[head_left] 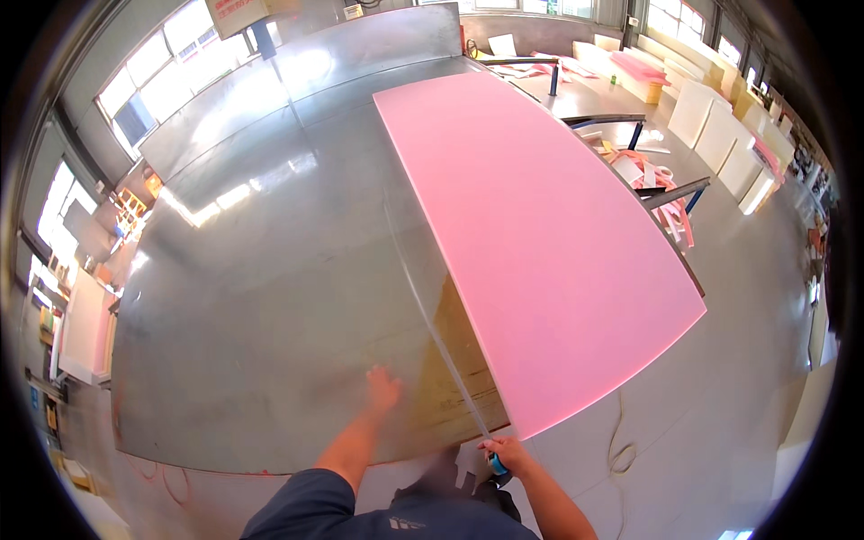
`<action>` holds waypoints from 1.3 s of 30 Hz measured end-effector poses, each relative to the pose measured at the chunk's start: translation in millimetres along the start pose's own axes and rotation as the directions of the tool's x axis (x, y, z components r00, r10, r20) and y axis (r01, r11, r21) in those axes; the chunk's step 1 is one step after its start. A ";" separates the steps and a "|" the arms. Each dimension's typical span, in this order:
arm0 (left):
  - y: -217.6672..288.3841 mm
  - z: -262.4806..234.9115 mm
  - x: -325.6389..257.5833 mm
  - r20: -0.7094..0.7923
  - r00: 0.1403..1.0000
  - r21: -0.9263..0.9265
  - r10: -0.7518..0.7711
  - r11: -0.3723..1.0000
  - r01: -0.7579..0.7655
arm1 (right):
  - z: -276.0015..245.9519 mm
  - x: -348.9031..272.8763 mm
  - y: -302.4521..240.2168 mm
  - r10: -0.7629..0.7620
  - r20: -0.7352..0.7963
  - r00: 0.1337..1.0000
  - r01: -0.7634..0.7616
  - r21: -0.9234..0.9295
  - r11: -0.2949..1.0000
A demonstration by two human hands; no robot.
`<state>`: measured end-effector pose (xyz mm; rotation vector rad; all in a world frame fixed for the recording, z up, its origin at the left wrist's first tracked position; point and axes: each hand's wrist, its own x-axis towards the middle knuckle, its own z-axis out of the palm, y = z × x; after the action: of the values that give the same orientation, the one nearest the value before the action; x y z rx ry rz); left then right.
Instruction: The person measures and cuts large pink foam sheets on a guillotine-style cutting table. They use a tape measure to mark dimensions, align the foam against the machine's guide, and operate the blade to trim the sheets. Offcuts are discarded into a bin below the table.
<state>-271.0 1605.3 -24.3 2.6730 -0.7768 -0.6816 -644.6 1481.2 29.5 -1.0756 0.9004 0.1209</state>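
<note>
My right hand (509, 453) is closed around a small blue-and-black tape measure (496, 463) at the table's near edge. Its pale blade (430, 328) runs out from the hand across the metal tabletop (270, 333), to the left of a big pink foam sheet (549, 243). That sheet lies flat along the table's right side, one near corner close to my right hand. Over the bare metal, left of the blade, is my left hand (383, 389). Motion blur smears its fingers, and nothing held shows in it.
Dark metal support arms (675, 193) stick out beyond the sheet's right edge. Behind them lie pink and white foam scraps (643, 171). White foam blocks (711, 117) stand at the far right. A thin looped cord (621, 457) lies on the floor near right.
</note>
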 end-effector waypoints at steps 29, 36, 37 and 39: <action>730.4 253.7 -125.0 -0.288 0.455 0.026 0.843 0.482 -0.876 | -602.7 -288.6 15.5 -0.293 -0.511 0.809 0.587 0.734 0.342; 998.2 370.9 -132.9 -0.024 0.488 -0.377 0.873 0.444 -0.813 | -825.0 -348.6 -3.6 -0.120 -0.605 0.787 0.550 0.602 0.579; 1030.9 416.6 -104.4 -0.176 0.396 -0.411 0.901 0.298 -0.861 | -866.8 -340.3 -3.2 -0.032 -0.638 0.769 0.519 0.594 0.614; 1101.2 469.8 -129.9 0.221 0.533 -0.384 0.816 0.576 -0.722 | -925.5 -335.4 19.2 0.175 -0.693 0.700 0.518 0.661 0.543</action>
<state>-1081.9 717.4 41.6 1.6562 -1.7094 -0.9432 -1405.6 859.5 90.2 -0.2318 1.3104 -0.9281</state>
